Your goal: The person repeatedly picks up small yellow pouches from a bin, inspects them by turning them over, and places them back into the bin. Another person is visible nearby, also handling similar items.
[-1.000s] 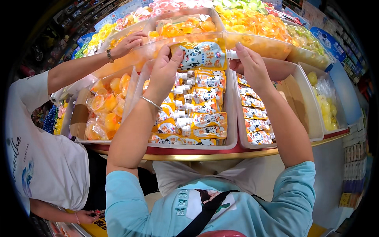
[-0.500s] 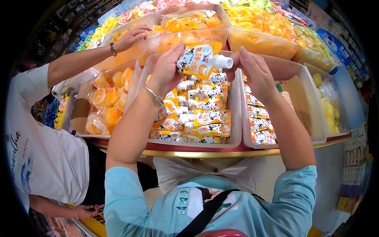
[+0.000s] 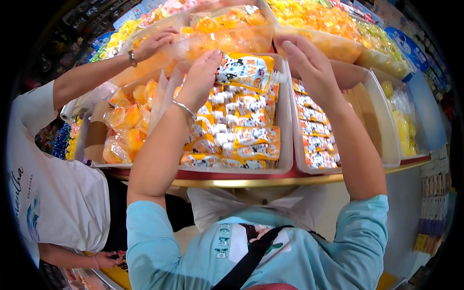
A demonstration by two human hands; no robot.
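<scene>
My left hand [image 3: 203,77] is closed on the bottom end of an orange and white spouted drink pouch [image 3: 244,72], held level above a bin. The pouch's spout [image 3: 279,77] points right; it looks narrow and translucent, with no wide white cap on it. Just beyond the spout and apart from it, my right hand [image 3: 307,63] has its fingers curled toward the thumb. Whatever is in those fingers is hidden. Below lie rows of similar capped pouches [image 3: 256,137] in a translucent bin [image 3: 285,162], and more pouches [image 3: 316,128] fill part of the bin to its right.
Bins of orange jelly cups [image 3: 128,121] and loose orange sweets [image 3: 309,19] surround the pouches. A gold-edged counter rim [image 3: 232,183] runs before me. At left a person in a white shirt [image 3: 72,193] stretches a hand [image 3: 152,43] over the bins.
My right hand has moved up and away from the spout, and the wide white cap no longer shows on it. The pouch has turned slightly in my left hand.
</scene>
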